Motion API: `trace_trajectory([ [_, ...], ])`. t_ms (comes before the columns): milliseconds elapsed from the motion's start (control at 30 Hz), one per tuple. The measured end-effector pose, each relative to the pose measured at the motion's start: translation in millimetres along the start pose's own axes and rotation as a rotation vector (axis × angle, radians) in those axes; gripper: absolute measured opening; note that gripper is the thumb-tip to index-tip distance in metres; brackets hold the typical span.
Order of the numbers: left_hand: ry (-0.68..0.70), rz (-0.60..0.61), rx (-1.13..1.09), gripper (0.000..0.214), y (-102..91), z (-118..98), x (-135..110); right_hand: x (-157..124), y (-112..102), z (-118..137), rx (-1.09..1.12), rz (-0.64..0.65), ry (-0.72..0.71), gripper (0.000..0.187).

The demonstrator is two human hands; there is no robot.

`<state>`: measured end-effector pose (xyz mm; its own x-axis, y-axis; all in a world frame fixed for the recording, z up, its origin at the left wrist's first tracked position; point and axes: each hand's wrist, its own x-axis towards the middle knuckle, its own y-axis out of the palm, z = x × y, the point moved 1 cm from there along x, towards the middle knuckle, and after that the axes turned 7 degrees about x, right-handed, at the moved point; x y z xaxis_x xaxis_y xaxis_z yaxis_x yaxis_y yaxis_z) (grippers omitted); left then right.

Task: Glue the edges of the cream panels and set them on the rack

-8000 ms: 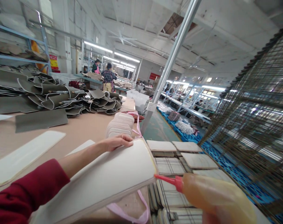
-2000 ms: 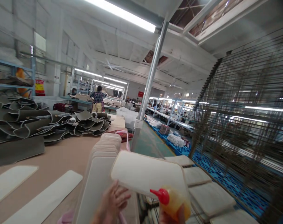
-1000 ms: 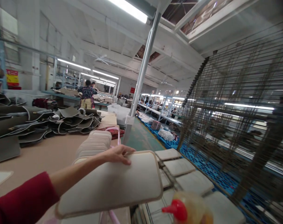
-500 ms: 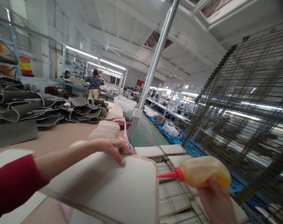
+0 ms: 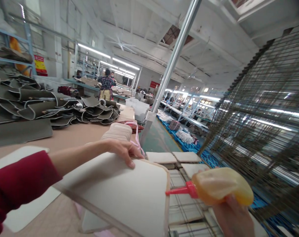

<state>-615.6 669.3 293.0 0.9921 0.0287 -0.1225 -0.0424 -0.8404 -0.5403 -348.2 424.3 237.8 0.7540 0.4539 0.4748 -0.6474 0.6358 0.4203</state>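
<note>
My left hand grips the far edge of a white rounded-corner panel, its thumb on top and the other fingers hidden below. A tan border runs round the panel, which is tilted above the table. In my right hand is a squeeze bottle of yellowish liquid, lying on its side with the fingers wrapped round it. Its red nozzle points left, and the tip meets the panel's right edge. Behind my left hand stands a stack of small cream panels.
Grey-green pieces with white edging are heaped at the left of the table. Wire racks rise at the right, near white panels laid on mesh. A metal post stands ahead; a person works farther back.
The nozzle tip has moved slightly down along the panel's right edge. My view has shifted a little, so the surroundings sit farther right. Both hands keep their holds.
</note>
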Motion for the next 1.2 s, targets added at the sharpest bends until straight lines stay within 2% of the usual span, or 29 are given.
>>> trace_trajectory([
  [133,0.083,0.048,0.012,0.049,-3.9,5,3,0,-15,-8,-0.040,0.104,0.099,0.037],
  [233,0.087,0.072,-0.028,0.049,-4.8,8,5,-3,-25,-16,0.037,0.105,0.103,0.032],
  [333,0.064,0.083,-0.062,0.048,-4.2,7,4,0,-35,-19,0.035,0.134,0.158,0.040],
  [433,0.054,0.084,-0.083,0.048,-3.8,4,3,12,-49,-15,-0.001,0.175,0.310,0.051],
  [533,0.029,0.078,-0.100,0.050,-4.2,2,3,24,-59,-9,-0.021,0.126,0.383,0.053],
  [633,-0.001,0.078,-0.103,0.051,-4.4,1,2,23,-57,-8,-0.077,0.096,0.375,0.053],
  [833,-0.001,0.064,-0.150,0.050,-3.8,4,1,-11,-42,-22,-0.017,0.049,0.156,0.051],
  [1000,-0.013,0.033,-0.175,0.049,-2.9,5,-1,-21,-37,-20,-0.012,0.057,0.099,0.050],
  [1100,-0.015,0.014,-0.177,0.047,-2.6,6,-1,-22,-40,-20,-0.010,0.059,0.140,0.054],
  [1200,-0.017,0.011,-0.188,0.044,-2.6,9,-1,-22,-47,-27,-0.023,-0.036,0.117,0.060],
])
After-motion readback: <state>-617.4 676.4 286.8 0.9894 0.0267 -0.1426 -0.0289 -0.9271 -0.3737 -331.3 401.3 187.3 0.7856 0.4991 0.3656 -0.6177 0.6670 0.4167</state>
